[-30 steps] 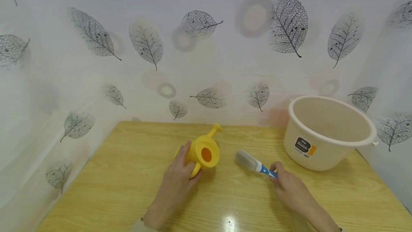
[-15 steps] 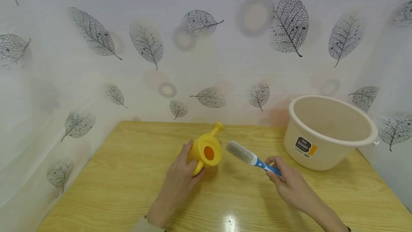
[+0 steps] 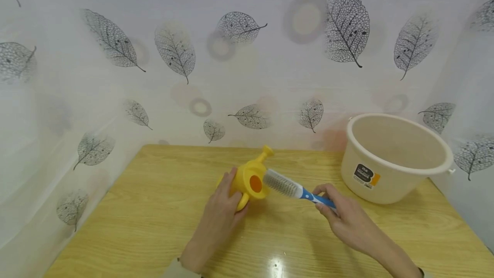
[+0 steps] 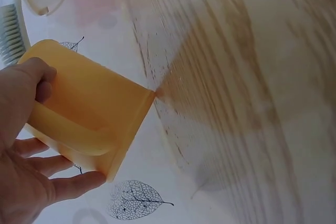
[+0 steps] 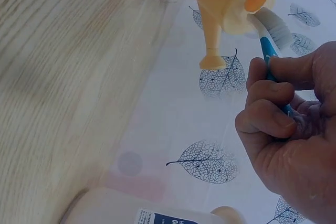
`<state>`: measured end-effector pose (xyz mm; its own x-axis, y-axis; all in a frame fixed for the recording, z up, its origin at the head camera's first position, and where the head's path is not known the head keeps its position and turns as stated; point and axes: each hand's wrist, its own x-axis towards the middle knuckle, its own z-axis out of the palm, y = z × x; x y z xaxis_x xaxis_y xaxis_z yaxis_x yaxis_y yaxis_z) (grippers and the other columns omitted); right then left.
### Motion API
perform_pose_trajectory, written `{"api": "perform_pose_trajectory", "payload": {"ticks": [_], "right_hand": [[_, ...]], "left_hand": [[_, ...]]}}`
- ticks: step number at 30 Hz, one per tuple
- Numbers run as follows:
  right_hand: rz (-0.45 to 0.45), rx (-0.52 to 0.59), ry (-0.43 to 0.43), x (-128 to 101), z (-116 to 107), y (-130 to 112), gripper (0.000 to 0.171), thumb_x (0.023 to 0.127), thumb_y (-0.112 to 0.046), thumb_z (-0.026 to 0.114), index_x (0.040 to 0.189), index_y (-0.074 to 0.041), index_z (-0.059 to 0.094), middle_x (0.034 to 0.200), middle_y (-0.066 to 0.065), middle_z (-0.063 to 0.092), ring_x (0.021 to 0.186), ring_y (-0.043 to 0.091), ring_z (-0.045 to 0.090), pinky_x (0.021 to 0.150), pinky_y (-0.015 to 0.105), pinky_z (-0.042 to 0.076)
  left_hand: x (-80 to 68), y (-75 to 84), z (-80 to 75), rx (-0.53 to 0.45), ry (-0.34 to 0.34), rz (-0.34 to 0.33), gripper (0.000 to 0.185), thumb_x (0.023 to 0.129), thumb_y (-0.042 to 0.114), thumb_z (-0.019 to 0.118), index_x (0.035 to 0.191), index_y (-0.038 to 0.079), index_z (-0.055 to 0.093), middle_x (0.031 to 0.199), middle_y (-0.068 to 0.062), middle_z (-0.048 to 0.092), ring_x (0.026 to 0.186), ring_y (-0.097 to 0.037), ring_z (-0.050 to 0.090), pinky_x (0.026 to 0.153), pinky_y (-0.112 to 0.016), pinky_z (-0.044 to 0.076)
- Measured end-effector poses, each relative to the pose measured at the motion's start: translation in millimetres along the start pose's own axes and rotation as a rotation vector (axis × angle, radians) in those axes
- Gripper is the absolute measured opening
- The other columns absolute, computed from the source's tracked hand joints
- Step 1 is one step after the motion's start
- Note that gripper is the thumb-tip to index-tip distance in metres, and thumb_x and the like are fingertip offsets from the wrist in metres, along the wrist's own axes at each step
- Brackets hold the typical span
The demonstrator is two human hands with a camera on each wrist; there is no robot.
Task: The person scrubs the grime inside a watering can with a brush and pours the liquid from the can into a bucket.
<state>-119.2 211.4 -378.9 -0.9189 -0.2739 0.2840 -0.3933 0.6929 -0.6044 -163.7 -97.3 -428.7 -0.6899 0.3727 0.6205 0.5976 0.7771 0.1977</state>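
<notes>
A toy-like yellow watering can (image 3: 242,177) is tilted over the wooden table, its round top with an orange-looking opening turned toward the right. My left hand (image 3: 218,211) grips it at the handle side; in the left wrist view the thumb lies on the can's body (image 4: 100,85) and the fingers reach round to its base. My right hand (image 3: 345,216) holds a scrub brush (image 3: 283,184) by its blue-and-white handle, fingers curled round it in the right wrist view. The pale bristles (image 5: 278,30) are right at the can's rim, overlapping it in the head view.
A large cream bucket (image 3: 356,158) with a black-and-orange label stands at the table's back right. The wooden table (image 3: 154,192) ends at the back against a white leaf-printed sheet (image 3: 247,67), which also hangs along both sides.
The brush has risen and moved left, from beside the watering can to its rim. My left hand has shifted the watering can slightly to the right.
</notes>
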Motion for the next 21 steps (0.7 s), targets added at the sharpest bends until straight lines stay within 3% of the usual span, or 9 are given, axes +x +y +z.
{"api": "perform_pose_trajectory", "payload": {"ticks": [7,10,13,16,19,21], "right_hand": [[-0.023,-0.017,-0.015,3.6,-1.0,-4.3,0.018,0.099,-0.007,0.064,0.112,-0.018,0.059,0.075,-0.013,0.051,0.060,-0.003,0.041,0.050,0.021,0.040],[-0.044,-0.020,-0.019,5.4,-0.6,-5.3,0.018,0.099,-0.007,0.064,0.112,-0.019,0.059,0.075,-0.014,0.051,0.058,-0.004,0.040,0.049,0.021,0.040],[-0.053,-0.018,-0.026,7.1,-0.2,-6.4,0.018,0.099,-0.007,0.065,0.111,-0.018,0.059,0.075,-0.014,0.051,0.058,-0.004,0.040,0.049,0.020,0.040],[-0.051,-0.011,-0.039,8.2,0.1,-7.6,0.017,0.099,-0.007,0.065,0.111,-0.018,0.059,0.075,-0.014,0.052,0.058,-0.004,0.040,0.050,0.020,0.041],[-0.050,-0.007,-0.053,8.8,0.2,-8.3,0.017,0.099,-0.008,0.065,0.111,-0.018,0.059,0.074,-0.014,0.051,0.057,-0.004,0.040,0.050,0.020,0.040],[-0.058,-0.009,-0.057,9.4,0.7,-8.6,0.018,0.099,-0.007,0.065,0.111,-0.018,0.059,0.073,-0.015,0.049,0.056,-0.005,0.038,0.049,0.020,0.040]], "left_hand": [[0.4,-0.1,0.0,-0.032,0.031,0.023,0.028,0.081,0.017,0.088,0.079,0.014,0.060,0.141,-0.023,0.052,0.119,-0.040,0.065,0.089,-0.050,0.063],[1.2,0.4,-0.8,-0.046,0.034,0.031,0.030,0.079,0.016,0.089,0.077,0.014,0.060,0.125,-0.020,0.056,0.111,-0.034,0.065,0.087,-0.042,0.064],[3.1,1.2,-3.4,-0.044,0.013,0.046,0.034,0.078,0.015,0.090,0.073,0.015,0.056,0.100,-0.008,0.058,0.101,-0.026,0.066,0.098,-0.043,0.061],[4.6,1.6,-4.7,-0.022,-0.008,0.081,0.037,0.077,0.016,0.090,0.071,0.016,0.054,0.080,0.005,0.049,0.082,-0.010,0.057,0.112,-0.048,0.051],[4.6,1.6,-4.4,0.004,-0.017,0.110,0.036,0.078,0.017,0.090,0.071,0.016,0.055,0.073,0.009,0.046,0.070,-0.003,0.043,0.119,-0.050,0.042],[5.0,1.3,-3.7,0.009,-0.011,0.122,0.035,0.078,0.016,0.090,0.072,0.016,0.055,0.071,0.010,0.046,0.069,-0.002,0.042,0.120,-0.050,0.041]]}}
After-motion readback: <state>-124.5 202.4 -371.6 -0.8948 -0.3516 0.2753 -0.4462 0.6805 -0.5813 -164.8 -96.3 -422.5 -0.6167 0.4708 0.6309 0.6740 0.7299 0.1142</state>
